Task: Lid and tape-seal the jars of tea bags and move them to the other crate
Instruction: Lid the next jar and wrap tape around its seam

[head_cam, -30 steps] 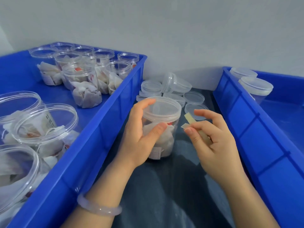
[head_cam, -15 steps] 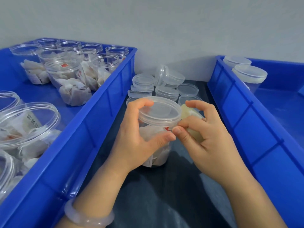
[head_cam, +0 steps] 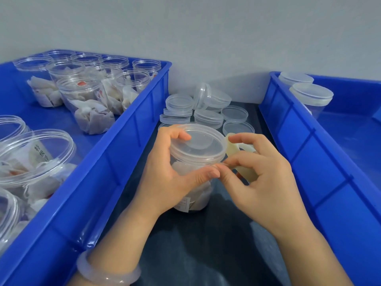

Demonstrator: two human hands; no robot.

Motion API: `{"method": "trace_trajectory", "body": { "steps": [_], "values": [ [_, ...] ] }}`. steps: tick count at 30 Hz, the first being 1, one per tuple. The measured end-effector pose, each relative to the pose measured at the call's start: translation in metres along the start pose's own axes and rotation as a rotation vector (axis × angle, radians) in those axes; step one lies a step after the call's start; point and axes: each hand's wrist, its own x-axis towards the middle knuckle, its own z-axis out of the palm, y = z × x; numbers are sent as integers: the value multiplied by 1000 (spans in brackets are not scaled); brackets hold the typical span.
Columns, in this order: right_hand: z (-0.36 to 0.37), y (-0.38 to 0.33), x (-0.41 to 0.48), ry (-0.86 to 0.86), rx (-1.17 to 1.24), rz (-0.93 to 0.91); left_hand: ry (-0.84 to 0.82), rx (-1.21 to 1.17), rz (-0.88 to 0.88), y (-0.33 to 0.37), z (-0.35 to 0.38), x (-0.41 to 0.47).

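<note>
Your left hand (head_cam: 171,172) curls round the jar (head_cam: 195,195), thumb across its front and fingertips on the lid (head_cam: 198,144). The jar stands on the dark desk (head_cam: 206,244) between the two blue crates. It is clear plastic with white tea bags inside, and the translucent lid sits flat on top. Your right hand (head_cam: 261,178) holds a pale yellow tape roll (head_cam: 248,174) in its curled fingers, thumb and forefinger pinched together at the lid's lower edge. Spare lids (head_cam: 208,118) lie just behind the jar.
</note>
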Motion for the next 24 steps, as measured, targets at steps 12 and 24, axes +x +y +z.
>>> {"method": "trace_trajectory", "body": {
  "steps": [12, 24],
  "values": [
    [2, 5, 2, -9, 212, 26, -23, -185, -89, -2, -11, 6],
    [7, 6, 2, 40, 85, 8, 4, -302, -60, -11, -19, 10]
  ]
}}
